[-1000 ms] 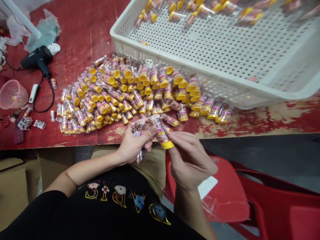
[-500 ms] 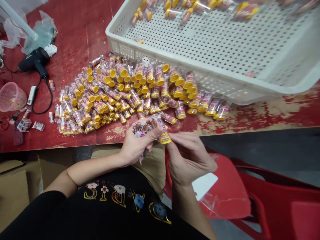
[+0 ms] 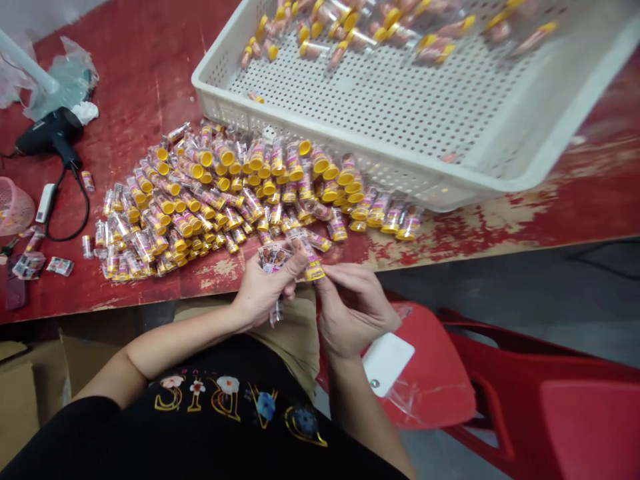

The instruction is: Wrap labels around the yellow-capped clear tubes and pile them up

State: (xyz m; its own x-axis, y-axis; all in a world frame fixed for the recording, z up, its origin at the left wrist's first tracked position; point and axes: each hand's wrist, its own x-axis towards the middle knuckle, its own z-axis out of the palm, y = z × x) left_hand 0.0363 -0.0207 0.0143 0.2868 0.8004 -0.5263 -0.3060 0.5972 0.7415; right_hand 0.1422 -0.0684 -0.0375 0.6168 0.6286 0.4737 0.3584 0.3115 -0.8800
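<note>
My left hand point(image 3: 265, 287) is closed around a bunch of small printed plastic sleeves point(image 3: 274, 257), and its thumb presses on a small clear tube point(image 3: 311, 259) with a purple and yellow wrapper. At the tube's yellow end, the fingertips of my right hand point(image 3: 353, 307) are pinched together; whether they also grip the wrapper's edge is too small to tell. Just beyond both hands lies a large heap of wrapped tubes point(image 3: 200, 207) with yellow caps, piled on the red table point(image 3: 150, 87).
Behind the heap stands a white perforated crate point(image 3: 400, 100) with loose yellow-capped tubes point(image 3: 345, 33) inside. A black heat gun point(image 3: 53, 133) and a pink basket point(image 3: 15, 207) are at left. To my right are red chairs point(image 3: 430, 373), one bearing a white flat object point(image 3: 389, 360).
The view has shifted, so the table, crate and heap sit further left in the picture. Both hands keep nearly the same grip on the tube and sleeves.
</note>
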